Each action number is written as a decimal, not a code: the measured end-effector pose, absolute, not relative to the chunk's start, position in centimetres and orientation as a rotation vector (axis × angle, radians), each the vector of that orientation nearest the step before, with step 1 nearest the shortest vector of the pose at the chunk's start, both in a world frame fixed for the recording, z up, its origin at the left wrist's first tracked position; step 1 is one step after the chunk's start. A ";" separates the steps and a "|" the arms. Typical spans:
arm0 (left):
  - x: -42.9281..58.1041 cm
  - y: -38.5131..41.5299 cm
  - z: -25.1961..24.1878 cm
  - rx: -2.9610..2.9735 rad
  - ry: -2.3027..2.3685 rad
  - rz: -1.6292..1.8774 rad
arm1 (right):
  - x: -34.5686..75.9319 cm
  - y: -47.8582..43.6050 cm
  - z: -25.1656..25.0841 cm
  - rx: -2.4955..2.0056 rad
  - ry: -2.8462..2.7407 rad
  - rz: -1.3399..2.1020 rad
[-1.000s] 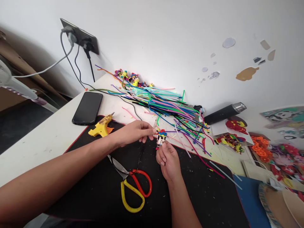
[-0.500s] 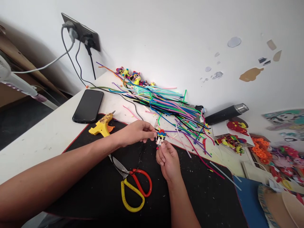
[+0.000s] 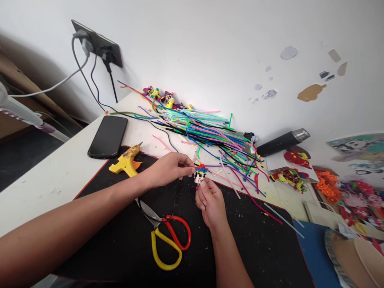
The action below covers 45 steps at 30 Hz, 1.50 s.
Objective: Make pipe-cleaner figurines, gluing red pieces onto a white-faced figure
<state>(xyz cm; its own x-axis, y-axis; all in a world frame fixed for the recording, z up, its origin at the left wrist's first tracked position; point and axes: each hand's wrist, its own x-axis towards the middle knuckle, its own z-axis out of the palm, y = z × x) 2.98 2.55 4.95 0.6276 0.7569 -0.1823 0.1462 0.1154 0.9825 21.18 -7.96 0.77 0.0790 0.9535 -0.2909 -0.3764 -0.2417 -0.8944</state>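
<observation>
A small doll figure (image 3: 200, 174) with a white face, black eyes and a red, yellow and blue top is held up over the black mat (image 3: 264, 244). My right hand (image 3: 211, 200) pinches its lower part between thumb and fingers. From the left, my left hand (image 3: 180, 167) has thumb and forefinger closed at the figure's side edge; the exact grip there is too small to make out. Below the left forearm lie scissors (image 3: 166, 249) with one red and one yellow handle. A yellow glue gun (image 3: 126, 163) rests beyond that forearm.
Behind the hands lies a heap of coloured pipe cleaners (image 3: 204, 128), with small figures (image 3: 168, 99) against the wall. A black phone (image 3: 108, 137) is at the left. On the right are a black flask (image 3: 282, 143), more colourful figures (image 3: 289, 179) and orange pieces (image 3: 327, 186).
The view has shifted slightly, so most things sit a little further left. Both hands keep nearly the same pose around the figure.
</observation>
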 end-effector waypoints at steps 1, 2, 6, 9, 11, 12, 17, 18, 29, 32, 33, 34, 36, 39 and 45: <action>3.0 2.5 5.0 1.411 0.825 0.534 | 21.2 -8.0 0.8 -1.180 -0.690 1.454; 3.0 2.5 5.0 1.411 0.826 0.536 | 21.2 -8.0 0.8 -1.184 -0.688 1.451; 3.0 2.4 4.9 1.425 0.827 0.550 | 21.2 -8.0 0.9 -1.194 -0.693 1.445; 3.0 2.4 4.8 1.451 0.830 0.560 | 21.1 -8.0 1.0 -1.200 -0.691 1.445; 2.9 2.4 4.8 1.471 0.836 0.564 | 21.1 -8.0 1.0 -1.199 -0.684 1.443; 2.9 2.3 4.8 1.479 0.838 0.565 | 21.1 -7.9 1.1 -1.198 -0.683 1.442; 2.9 2.2 4.9 1.492 0.841 0.575 | 21.0 -7.9 1.2 -1.201 -0.672 1.437; 3.0 2.2 4.9 1.491 0.843 0.576 | 21.0 -7.9 1.2 -1.201 -0.671 1.436; 2.9 2.1 4.9 1.535 0.867 0.567 | 20.9 -7.9 1.1 -1.193 -0.666 1.440; 2.9 2.1 4.9 1.534 0.865 0.567 | 20.9 -7.8 1.1 -1.189 -0.664 1.441; 2.9 2.1 5.0 1.538 0.867 0.568 | 20.9 -7.8 1.1 -1.190 -0.664 1.441; 2.9 2.1 5.0 1.544 0.867 0.569 | 20.9 -7.8 1.1 -1.192 -0.666 1.442; 2.9 2.1 5.1 1.558 0.867 0.571 | 20.9 -7.8 1.1 -1.197 -0.675 1.442; 2.8 2.1 5.2 1.578 0.866 0.567 | 20.9 -7.9 1.1 -1.192 -0.684 1.441; 2.8 2.2 5.3 1.569 0.860 0.556 | 20.9 -7.9 1.0 -1.178 -0.696 1.448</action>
<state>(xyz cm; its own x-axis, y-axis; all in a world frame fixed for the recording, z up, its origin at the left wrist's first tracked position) 2.79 2.18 5.32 0.6123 0.7821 -0.1154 0.2156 -0.0248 0.9762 20.89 -7.87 1.00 0.0841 0.9542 -0.2870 -0.3721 -0.2371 -0.8974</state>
